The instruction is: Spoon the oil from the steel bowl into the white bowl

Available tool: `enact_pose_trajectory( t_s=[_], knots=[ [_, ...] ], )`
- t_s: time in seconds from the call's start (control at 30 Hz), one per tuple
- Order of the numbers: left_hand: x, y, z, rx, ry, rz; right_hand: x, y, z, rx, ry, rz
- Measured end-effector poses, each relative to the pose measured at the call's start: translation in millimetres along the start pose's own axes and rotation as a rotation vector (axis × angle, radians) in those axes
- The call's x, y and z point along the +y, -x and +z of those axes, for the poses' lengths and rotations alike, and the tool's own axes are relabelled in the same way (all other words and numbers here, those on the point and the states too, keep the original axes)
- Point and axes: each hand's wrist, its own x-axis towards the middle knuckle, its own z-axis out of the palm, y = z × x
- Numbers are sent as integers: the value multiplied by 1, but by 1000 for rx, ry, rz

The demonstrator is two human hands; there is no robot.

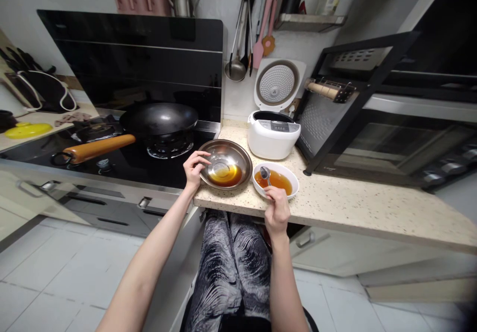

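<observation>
My left hand (194, 168) grips the left rim of a steel bowl (242, 159), which tilts a little and has amber liquid (226, 174) pooled toward its near side. In my closed right hand (278, 209) is a metal spoon (265, 173), its bowl end over the white bowl (296, 185). Orange-brown liquid (281, 182) lies in that white bowl. The two bowls sit side by side at the counter's front edge.
Behind the bowls stands a white rice cooker (274, 135) with its lid up. A black wok (160, 118) rests on the stove at left, its wooden handle (99, 148) pointing toward me. An oven (402, 143) occupies the right side of the counter (354, 198).
</observation>
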Motion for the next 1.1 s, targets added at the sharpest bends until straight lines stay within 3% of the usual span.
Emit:
enact_pose_trajectory(
  t_s=[0.23, 0.6, 1.1],
  knots=[
    [-1, 0, -1, -3, 5, 7, -15, 1, 15, 211, -122, 190],
    [-2, 0, 0, -4, 22, 23, -26, 18, 60, 64, -301, 350],
    [-1, 0, -1, -1, 19, 14, -18, 27, 69, 55, -363, 455]
  ],
)
